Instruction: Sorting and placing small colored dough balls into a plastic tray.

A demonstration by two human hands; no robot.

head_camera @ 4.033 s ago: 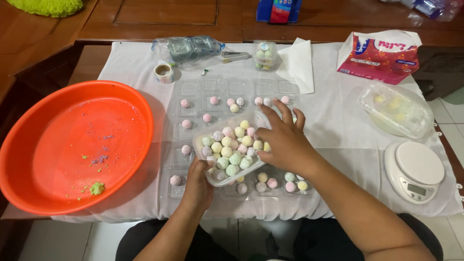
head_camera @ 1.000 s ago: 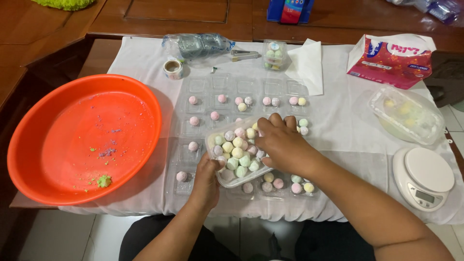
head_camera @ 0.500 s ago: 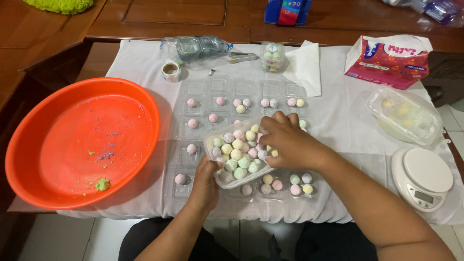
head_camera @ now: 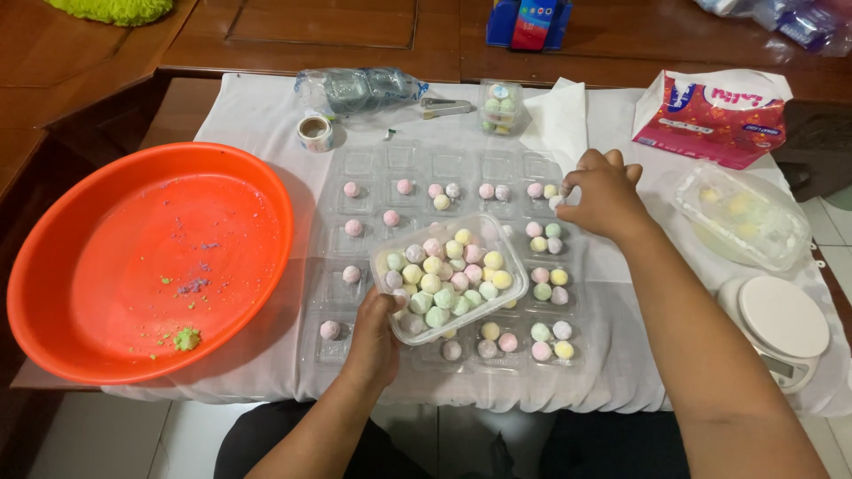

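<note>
My left hand (head_camera: 373, 341) grips the near corner of a clear plastic box (head_camera: 448, 277) filled with several small pastel balls, holding it tilted above a clear compartment tray (head_camera: 373, 168) on the white cloth. My right hand (head_camera: 602, 197) reaches over the tray's far right cells, its fingertips pinched on a small pale ball (head_camera: 557, 200). Many tray cells hold one to three pink, yellow, green or white balls; the right-hand columns are fuller than the left.
A big orange basin (head_camera: 133, 257) with crumbs sits at the left. A white kitchen scale (head_camera: 781, 328), a clear lidded container (head_camera: 744, 213) and a red-and-white bag (head_camera: 714, 115) are at the right. At the back lie a plastic bottle (head_camera: 359, 89), tape roll (head_camera: 314, 131) and small filled box (head_camera: 500, 106).
My right hand left the ball box and moved up and right to the tray's far right cells with a ball. The left hand kept holding the box.
</note>
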